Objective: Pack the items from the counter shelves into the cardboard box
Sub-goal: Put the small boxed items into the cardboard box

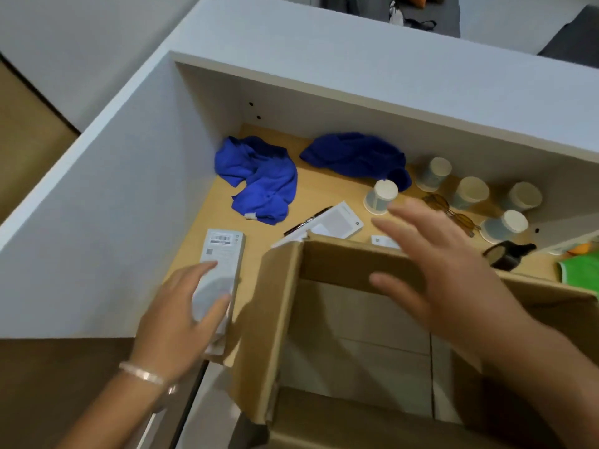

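Note:
An open cardboard box stands at the front of the wooden shelf, with nothing visible inside it. My left hand grips a long white carton with a barcode label, lying just left of the box. My right hand hovers open with spread fingers over the box's far rim, holding nothing. Behind the box lie a flat white carton and a small white packet. Two blue cloths lie farther back. Several upturned paper cups stand at the right.
Amber sunglasses lie among the cups. A dark bottle lies on its side at the right, next to a green item. White counter walls enclose the shelf at left and back. A dark pen lies beside the flat carton.

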Available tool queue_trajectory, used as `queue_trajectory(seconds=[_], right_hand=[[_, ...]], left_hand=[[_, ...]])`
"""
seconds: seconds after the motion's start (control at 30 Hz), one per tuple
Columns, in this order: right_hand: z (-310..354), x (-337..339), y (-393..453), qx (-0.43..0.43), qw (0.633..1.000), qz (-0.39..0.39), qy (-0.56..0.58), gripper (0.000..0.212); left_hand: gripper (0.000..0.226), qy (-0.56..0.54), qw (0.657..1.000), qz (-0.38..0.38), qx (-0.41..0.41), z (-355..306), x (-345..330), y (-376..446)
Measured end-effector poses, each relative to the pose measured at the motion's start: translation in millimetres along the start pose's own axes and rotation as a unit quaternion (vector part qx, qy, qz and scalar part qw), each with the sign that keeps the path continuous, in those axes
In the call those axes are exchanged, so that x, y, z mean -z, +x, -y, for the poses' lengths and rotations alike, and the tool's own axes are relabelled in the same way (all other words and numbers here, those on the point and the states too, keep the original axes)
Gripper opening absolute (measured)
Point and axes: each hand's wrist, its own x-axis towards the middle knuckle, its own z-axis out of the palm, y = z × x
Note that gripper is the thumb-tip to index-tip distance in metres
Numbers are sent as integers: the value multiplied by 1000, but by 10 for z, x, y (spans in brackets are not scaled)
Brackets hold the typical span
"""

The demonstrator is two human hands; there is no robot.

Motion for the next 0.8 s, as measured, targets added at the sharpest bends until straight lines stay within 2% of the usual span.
queue_trajectory(seconds=[0.07,0.13,0.3,0.4,0.53,0.7,0.8], right_hand=[[-12,-22,484,34,999,-6,-7,67],[-117,-111,916,75,996,16,-38,68],[-396,-767,1809,193,956,158,-152,83],[-574,-1199,1984,244,916,249,-200,89],[-710,-1586,1998,294,865,332,-236,97],[-791,-1780,1972,304,876,321,-192,79],[-767,-1751,1972,298,885,301,-195,78]], left_hand=[[67,88,995,28,44,244,-78,309],[81,119,991,44,51,342,-219,533],[104,179,969,130,114,611,-644,822],[107,200,960,163,104,717,-830,820],[104,211,965,143,64,786,-922,819],[98,189,974,120,43,778,-877,864],[91,181,979,91,32,675,-761,905]])
